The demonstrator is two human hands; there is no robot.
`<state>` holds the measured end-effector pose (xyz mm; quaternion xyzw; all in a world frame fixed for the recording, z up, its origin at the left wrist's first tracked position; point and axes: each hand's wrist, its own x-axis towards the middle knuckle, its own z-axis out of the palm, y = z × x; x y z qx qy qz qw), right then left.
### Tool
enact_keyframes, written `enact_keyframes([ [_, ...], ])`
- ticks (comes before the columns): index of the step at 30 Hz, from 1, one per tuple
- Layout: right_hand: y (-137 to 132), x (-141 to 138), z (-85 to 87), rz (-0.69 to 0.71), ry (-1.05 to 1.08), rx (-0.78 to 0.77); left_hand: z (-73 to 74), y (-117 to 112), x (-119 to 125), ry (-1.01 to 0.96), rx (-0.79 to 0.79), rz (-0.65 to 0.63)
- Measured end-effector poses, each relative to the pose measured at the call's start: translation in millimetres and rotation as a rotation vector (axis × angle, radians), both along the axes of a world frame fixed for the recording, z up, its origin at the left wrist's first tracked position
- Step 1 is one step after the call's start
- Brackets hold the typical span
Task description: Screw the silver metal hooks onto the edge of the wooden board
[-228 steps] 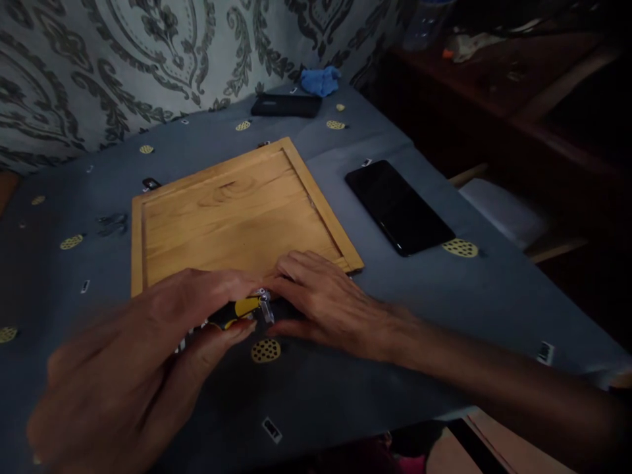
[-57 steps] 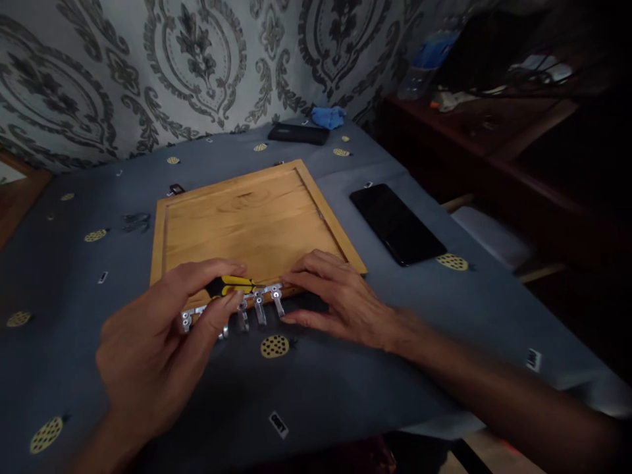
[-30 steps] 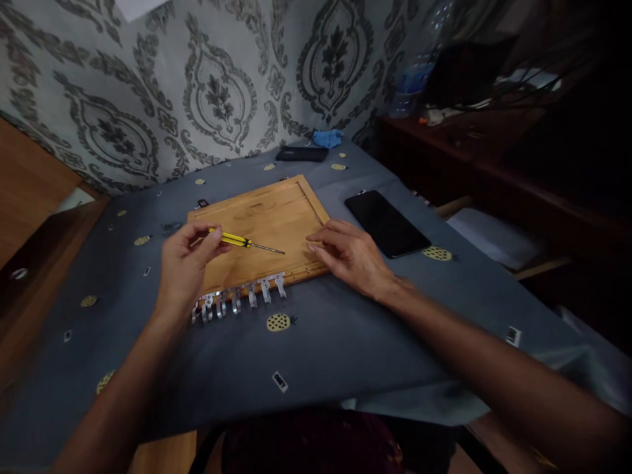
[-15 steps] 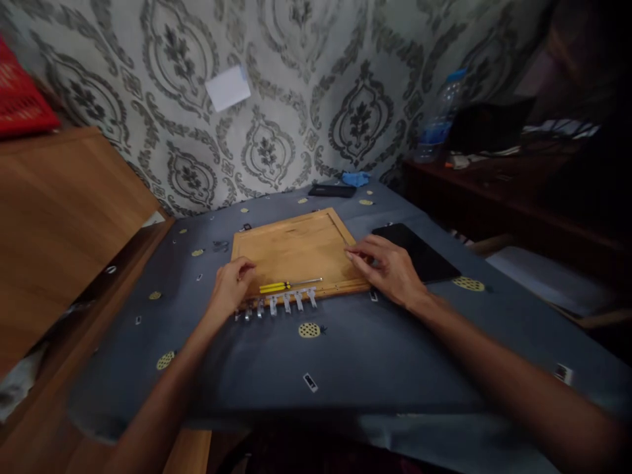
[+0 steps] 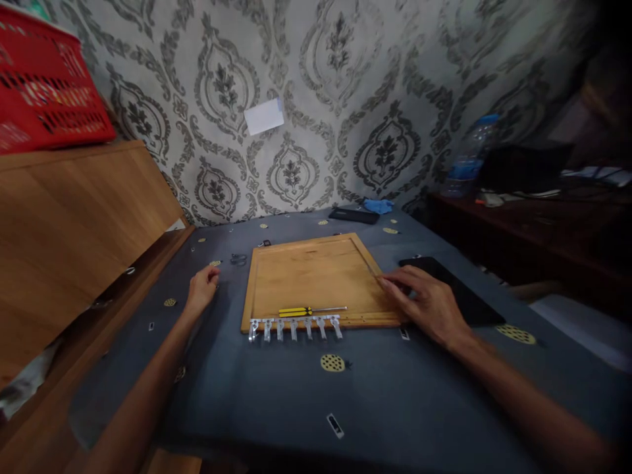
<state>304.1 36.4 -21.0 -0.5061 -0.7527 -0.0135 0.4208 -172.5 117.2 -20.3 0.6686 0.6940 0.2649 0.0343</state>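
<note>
A wooden board (image 5: 316, 276) lies flat on the blue-grey cloth. A row of several metal hooks (image 5: 295, 326) is fixed along its near edge. A yellow-handled screwdriver (image 5: 309, 310) rests on the board just behind the hooks. My left hand (image 5: 201, 289) lies on the cloth left of the board, fingers loosely curled, holding nothing I can see. My right hand (image 5: 425, 304) rests at the board's right edge, fingers stretched toward the rim, holding nothing.
A black phone (image 5: 457, 296) lies right of my right hand. Another dark phone (image 5: 354, 215) and a blue cloth (image 5: 379, 206) sit at the back. A wooden cabinet (image 5: 69, 224) with a red crate (image 5: 44, 92) stands left. A dark desk with a bottle (image 5: 467, 158) is right.
My left hand set the screwdriver down on the board and drew away to the left onto the cloth. The view pulled back and rose, showing more of the wall and cabinet.
</note>
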Motion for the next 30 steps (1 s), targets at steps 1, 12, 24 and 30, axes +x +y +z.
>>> enact_keyframes([
  [1,0.8,0.7,-0.4,-0.007,-0.006,-0.005,-3.0,9.6,2.4,0.004,0.008,-0.011],
  [12,5.4,4.7,-2.1,-0.065,-0.039,-0.056,-15.7,49.2,7.8,0.114,0.053,-0.129],
  [24,3.8,1.2,-1.0,-0.062,-0.05,-0.119,-21.4,46.7,-11.9,0.088,-0.022,-0.242],
  [30,4.3,-1.2,0.8,-0.058,-0.051,-0.124,-14.3,57.8,-13.5,0.057,-0.03,-0.257],
])
